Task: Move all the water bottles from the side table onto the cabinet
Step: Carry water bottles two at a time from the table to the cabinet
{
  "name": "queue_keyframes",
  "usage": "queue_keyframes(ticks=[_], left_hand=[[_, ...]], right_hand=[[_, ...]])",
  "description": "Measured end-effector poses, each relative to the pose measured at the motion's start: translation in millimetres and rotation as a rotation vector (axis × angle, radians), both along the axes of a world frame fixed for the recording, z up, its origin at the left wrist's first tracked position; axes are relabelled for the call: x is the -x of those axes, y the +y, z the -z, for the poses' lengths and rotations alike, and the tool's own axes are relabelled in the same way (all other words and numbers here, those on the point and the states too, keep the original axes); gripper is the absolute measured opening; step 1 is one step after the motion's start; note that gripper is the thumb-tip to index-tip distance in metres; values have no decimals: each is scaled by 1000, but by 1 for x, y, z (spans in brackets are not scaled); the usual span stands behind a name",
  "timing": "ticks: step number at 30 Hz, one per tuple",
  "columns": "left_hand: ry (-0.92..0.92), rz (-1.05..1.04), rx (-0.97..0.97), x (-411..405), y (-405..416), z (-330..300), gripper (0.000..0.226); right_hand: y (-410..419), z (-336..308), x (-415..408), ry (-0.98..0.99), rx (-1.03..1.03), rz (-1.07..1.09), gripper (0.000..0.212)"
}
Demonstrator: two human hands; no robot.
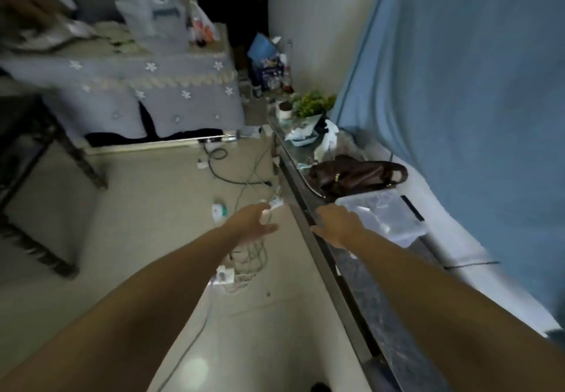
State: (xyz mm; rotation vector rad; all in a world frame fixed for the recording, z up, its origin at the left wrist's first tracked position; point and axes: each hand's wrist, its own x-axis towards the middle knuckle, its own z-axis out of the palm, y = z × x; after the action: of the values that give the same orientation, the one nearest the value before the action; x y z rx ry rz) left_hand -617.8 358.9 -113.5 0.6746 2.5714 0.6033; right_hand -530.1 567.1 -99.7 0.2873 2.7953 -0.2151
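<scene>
Both my arms reach forward over the floor. My left hand (253,222) hangs in the air above the floor cables, fingers loose, holding nothing. My right hand (336,223) is over the near edge of the long dark marble-topped cabinet (385,324), fingers relaxed, holding nothing. A clear bottle (288,64) stands in the far corner by the wall among clutter; the picture is blurred, so I cannot make out other water bottles. The side table is not clearly identifiable.
On the cabinet top sit a clear plastic box (382,217), a brown bag (354,174), a green plant (312,104) and a white cup (284,110). Cables and power strips (226,275) lie on the floor. A grey cloth-covered unit (146,92) stands at left, a blue curtain (458,86) at right.
</scene>
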Motion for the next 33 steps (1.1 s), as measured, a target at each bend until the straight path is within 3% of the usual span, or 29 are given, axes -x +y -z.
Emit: queue_keyframes(ticks=[7,18,33], left_hand=[[9,-335,47,65,-122,1,68],[68,-775,32,162,-231,-24,63],[14,-1034,41,256,-405,1,64]], right_hand=[[-102,4,136,36,55,-311,45],[-222,-29,324,53,-6,-707,50],[-425,5,454,7,-5,-935,54]])
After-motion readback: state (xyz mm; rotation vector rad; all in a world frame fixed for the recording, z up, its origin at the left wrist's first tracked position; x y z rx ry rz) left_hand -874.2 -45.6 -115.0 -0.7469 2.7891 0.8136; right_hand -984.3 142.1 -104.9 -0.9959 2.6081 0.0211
